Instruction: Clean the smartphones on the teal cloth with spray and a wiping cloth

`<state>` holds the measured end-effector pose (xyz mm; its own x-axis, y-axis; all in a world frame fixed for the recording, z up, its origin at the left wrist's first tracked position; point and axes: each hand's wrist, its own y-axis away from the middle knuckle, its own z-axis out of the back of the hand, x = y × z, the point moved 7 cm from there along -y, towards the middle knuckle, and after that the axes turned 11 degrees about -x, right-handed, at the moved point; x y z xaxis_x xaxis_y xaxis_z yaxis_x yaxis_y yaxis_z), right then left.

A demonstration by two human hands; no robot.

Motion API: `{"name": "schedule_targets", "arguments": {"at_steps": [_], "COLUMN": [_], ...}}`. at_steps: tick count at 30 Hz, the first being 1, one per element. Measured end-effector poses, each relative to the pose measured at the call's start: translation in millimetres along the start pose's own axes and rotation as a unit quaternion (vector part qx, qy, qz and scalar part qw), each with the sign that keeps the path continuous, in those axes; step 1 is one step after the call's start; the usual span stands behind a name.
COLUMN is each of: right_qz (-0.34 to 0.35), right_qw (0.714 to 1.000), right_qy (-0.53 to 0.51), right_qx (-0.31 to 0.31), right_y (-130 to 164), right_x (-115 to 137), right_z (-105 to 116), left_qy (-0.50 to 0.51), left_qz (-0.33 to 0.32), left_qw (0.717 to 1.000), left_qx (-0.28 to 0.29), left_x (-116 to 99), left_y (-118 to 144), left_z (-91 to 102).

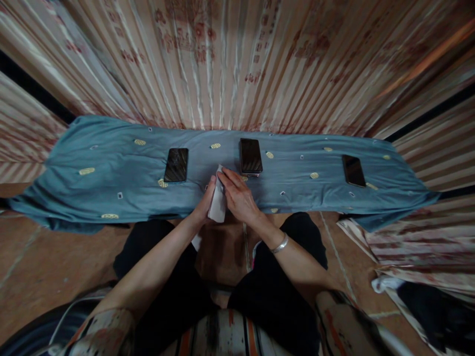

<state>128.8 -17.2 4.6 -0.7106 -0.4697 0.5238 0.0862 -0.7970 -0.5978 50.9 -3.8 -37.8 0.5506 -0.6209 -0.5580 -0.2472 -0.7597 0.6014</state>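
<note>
Blue cloth (111,188) with small yellow motifs spread across a low surface, wrinkled, ends drooping at left and right. Three dark phones lie on it face up, well apart: one left of centre (176,164), one at centre (250,156) near the cloth's far edge, one toward the right end (354,170). Behind, a striped pink-and-cream curtain (230,64) with reddish printed figures hangs down to the cloth; brown tiled floor (44,262) below, more striped fabric (415,247) bunched at lower right.
</note>
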Motion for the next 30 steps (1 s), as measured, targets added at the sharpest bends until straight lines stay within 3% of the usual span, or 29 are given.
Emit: {"name": "schedule_targets", "arguments": {"at_steps": [9,17,30], "right_qz": [0.018,0.008,0.029], "right_qw": [1.0,1.0,0.997], "right_qy": [-0.016,-0.026,-0.056], "right_qx": [0.002,0.005,0.036], "right_y": [2.9,2.1,10.3], "right_x": [6.7,7.4,17.7], "right_z": [-1.3,0.6,-6.4], "left_qy": [0.001,0.009,-0.023], "left_qz": [-0.014,-0.019,-0.052], "left_qw": [0.998,0.999,0.995], "left_qx": [-0.058,-0.038,-0.088], "left_x": [-6.5,-7.9,-20.6], "left_y": [4.4,8.0,-9.1], "left_z": [4.3,-2.1,15.8]}}
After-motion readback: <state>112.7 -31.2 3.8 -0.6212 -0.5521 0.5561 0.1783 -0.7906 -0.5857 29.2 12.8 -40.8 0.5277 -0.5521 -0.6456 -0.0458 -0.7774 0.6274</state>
